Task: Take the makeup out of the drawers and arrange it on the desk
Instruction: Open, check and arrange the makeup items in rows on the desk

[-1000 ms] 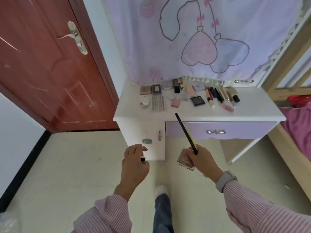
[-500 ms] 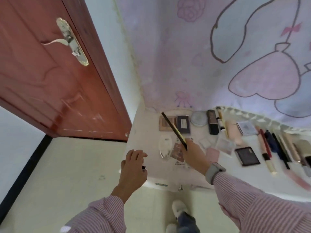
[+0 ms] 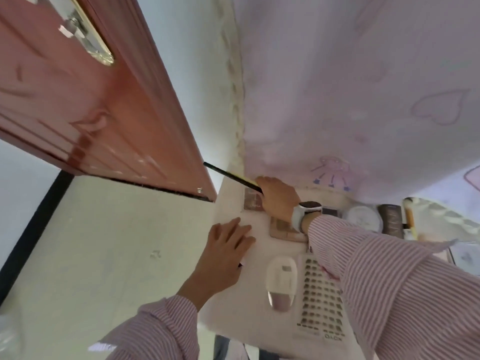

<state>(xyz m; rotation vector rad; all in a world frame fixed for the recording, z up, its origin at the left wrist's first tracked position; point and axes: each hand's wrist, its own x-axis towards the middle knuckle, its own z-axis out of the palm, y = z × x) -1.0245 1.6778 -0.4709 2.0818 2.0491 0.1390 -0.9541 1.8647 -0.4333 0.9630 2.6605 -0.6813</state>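
Two hands show over the worktop (image 3: 228,201): the left hand (image 3: 223,255) and the right hand (image 3: 276,197). One thin black pencil (image 3: 231,176) is there. Two brownish flat palettes lie near the back, one (image 3: 253,200) by the wall and one (image 3: 281,229) under the wrist. One white oval case (image 3: 281,279), one sheet of false nails (image 3: 320,294), one round white compact (image 3: 362,218) and one dark tube (image 3: 392,219) are visible. One wristwatch (image 3: 306,211) shows, and one door (image 3: 78,105) with one handle (image 3: 88,35).

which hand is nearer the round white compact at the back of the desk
Right. The right hand lies left of the round white compact, holding a black pencil; the left hand is farther, toward the desk's front-left.
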